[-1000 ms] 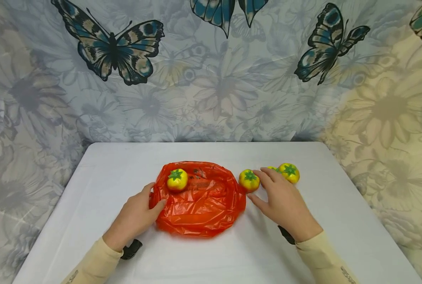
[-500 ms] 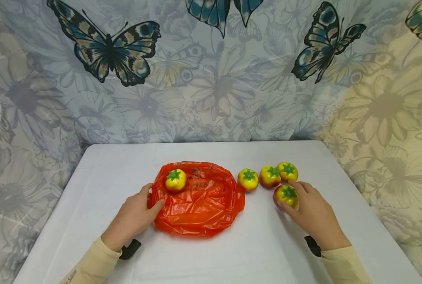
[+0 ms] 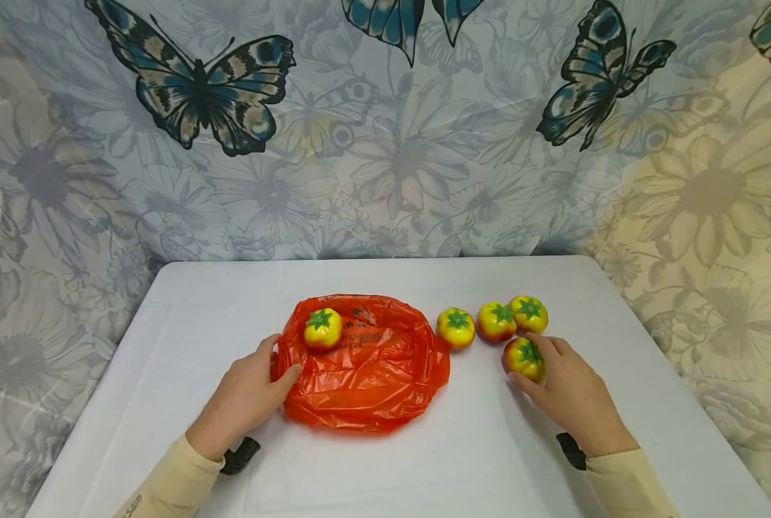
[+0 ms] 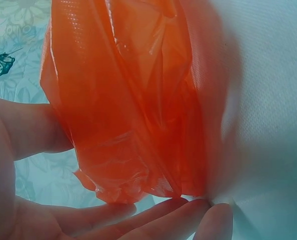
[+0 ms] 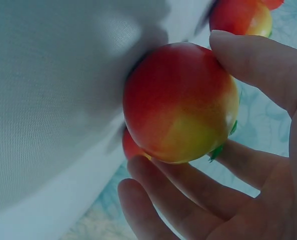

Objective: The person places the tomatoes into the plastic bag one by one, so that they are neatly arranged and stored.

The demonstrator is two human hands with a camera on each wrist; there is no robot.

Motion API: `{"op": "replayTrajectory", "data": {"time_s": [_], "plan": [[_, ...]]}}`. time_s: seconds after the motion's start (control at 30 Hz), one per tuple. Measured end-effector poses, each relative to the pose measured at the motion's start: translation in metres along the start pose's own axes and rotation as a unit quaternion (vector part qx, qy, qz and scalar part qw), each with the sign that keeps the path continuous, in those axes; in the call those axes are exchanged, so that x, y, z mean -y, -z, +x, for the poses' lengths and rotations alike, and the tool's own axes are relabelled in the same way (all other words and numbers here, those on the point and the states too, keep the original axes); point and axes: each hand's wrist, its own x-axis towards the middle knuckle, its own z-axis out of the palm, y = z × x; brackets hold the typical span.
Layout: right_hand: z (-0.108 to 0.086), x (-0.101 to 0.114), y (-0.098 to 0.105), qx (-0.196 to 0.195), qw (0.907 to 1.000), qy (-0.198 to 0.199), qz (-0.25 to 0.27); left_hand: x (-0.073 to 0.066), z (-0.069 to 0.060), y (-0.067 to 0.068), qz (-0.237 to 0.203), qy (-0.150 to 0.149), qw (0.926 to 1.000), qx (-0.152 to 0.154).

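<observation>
Round fruit (image 3: 520, 363), green calyx (image 3: 529, 350) upward

We see an orange-red bag (image 3: 372, 381) on a white table (image 3: 385, 475), and yellow fruits (image 3: 455, 335) with red bottoms (image 5: 163, 85) and green star tops (image 3: 458, 321). On the far wall (image 3: 411, 230) we spot grey flowers (image 3: 275, 193), yellowish at right, and blue, black and cream butterflies (image 3: 200, 90).

Indoors, looks like a dressed-up room corner; home or studio, can't tell which. Landmark: white table (image 3: 197, 309), top shows a cloth-like weave in the wrist views. Right behind it: pale blue-grey wall covering (image 3: 262, 194), big teal-and-black butterflies (image 3: 200, 93), faint flowers (image 3: 411, 162). Floral print continues left and right of table, yellower on the right. Paper or fabric: unclear.
</observation>
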Motion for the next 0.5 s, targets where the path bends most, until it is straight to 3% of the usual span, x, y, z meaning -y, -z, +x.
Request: {"op": "replayTrajectory", "data": {"time_s": [0.5], "plan": [[-0.0020, -0.0005, 0.0052, -0.005, 1.0000, 0.006, 0.005, -0.0019, 0.0000, -0.0009, -0.001, -0.002, 1.0000, 0.000]]}}
